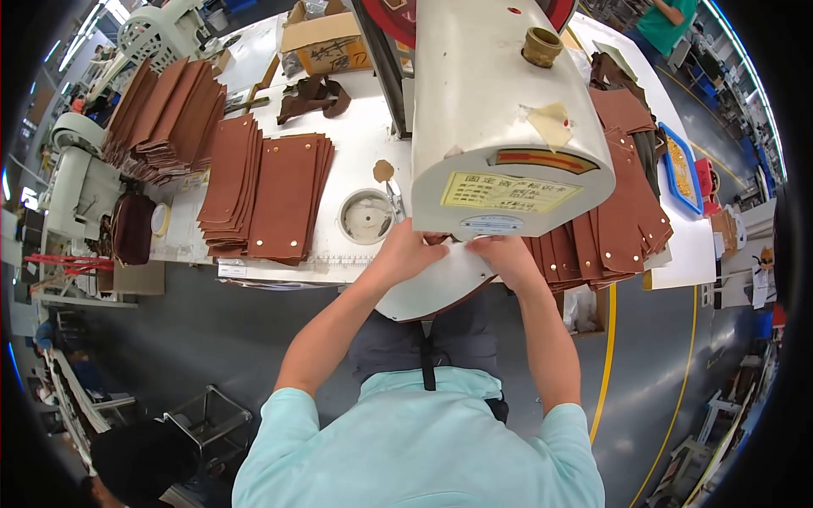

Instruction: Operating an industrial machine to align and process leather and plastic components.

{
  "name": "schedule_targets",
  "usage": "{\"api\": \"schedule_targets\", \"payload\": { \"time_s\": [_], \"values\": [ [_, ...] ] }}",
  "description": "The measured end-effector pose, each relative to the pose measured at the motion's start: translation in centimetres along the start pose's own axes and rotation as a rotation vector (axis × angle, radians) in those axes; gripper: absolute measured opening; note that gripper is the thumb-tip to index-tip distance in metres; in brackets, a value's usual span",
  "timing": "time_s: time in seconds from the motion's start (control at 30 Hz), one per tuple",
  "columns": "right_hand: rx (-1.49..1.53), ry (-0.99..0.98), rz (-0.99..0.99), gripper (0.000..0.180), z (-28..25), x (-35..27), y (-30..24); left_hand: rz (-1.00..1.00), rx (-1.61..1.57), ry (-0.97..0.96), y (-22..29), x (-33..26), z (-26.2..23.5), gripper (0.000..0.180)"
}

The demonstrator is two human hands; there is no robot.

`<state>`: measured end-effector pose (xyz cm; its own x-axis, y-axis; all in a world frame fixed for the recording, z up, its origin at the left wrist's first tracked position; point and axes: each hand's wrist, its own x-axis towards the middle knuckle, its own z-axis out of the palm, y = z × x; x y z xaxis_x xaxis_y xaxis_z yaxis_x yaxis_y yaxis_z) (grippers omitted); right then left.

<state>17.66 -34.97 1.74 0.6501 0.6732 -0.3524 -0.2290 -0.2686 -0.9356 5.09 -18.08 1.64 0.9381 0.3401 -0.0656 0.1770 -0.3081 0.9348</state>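
A leather panel (434, 286), pale side up with a brown edge, lies under the front of a white machine head (508, 102) and overhangs the table's front edge. My left hand (405, 252) grips the panel's far left part, thumb on top. On its far right side my right hand (508, 258) is closed on the same panel, thumb pointing inward. Both hands' fingertips are partly hidden by the machine head, as is the spot where it meets the panel. Just left of my left hand is a round metal dish (366, 217) set in the tabletop.
Stacks of brown leather panels with brass studs (288, 195) stand at left; more panels (605, 241) fan out at right. Beyond those is a blue tray (683, 173) of small golden parts. A cardboard box (329, 44) and dark scraps (312, 98) lie behind. Another person (665, 24) stands far right.
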Motion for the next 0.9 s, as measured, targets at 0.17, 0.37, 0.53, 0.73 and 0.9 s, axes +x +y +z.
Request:
{"api": "schedule_targets", "payload": {
  "time_s": [0.17,0.37,0.53,0.73,0.9],
  "values": [
    [-0.236,-0.192,0.193,0.026,-1.3,-2.8,-2.1,-0.07,-0.057,0.016,-1.6,0.0,0.3,0.023],
    [0.055,-0.124,0.184,0.026,-2.9,-3.8,-0.1,-0.279,-0.35,-0.018,0.1,-4.0,-0.3,0.048],
    [0.024,-0.097,0.15,0.022,-0.6,-1.1,0.5,-0.201,0.098,-0.175,0.1,-4.6,-2.6,0.049],
    [-0.102,0.045,-0.265,0.024,1.7,0.9,1.0,-0.091,0.018,-0.023,-0.6,-1.5,-1.3,0.034],
    [-0.35,0.079,-0.29,0.027,1.3,1.7,1.4,0.033,-0.075,0.016,-1.7,0.0,-0.2,0.035]
  ]
}}
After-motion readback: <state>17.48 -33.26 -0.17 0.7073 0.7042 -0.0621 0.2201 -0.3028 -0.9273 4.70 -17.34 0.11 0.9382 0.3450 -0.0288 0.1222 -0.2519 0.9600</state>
